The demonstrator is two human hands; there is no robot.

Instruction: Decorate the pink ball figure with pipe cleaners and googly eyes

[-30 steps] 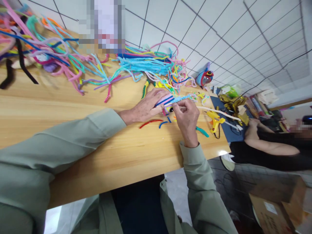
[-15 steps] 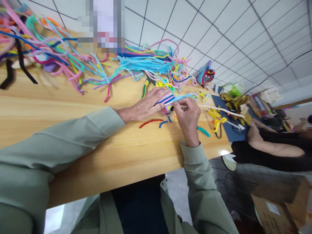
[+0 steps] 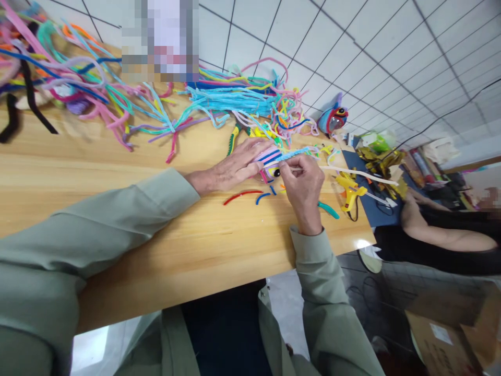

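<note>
A small pipe-cleaner fish with pink, lilac and blue stripes and a black eye lies on the wooden table. My left hand grips its left side, fingers over the top and thumb along the near side. Pinched in my right hand, close to the fish's eye, is a long white pipe cleaner whose free end stretches out to the right. Light blue twisted pipe cleaner runs out from the fish behind my right fingers. Short red and blue pieces lie just in front.
Bundled pipe cleaners lie behind my hands, with a loose heap to the left. Green-yellow pliers are near my left hand. A yellow glue gun, a teal-handled tool and a finished figure are rightward. Another person's arm is beyond.
Both hands stay at the fish in nearly the same pose. The white pipe cleaner's free end has shifted slightly right in view, along with the surroundings on that side.
</note>
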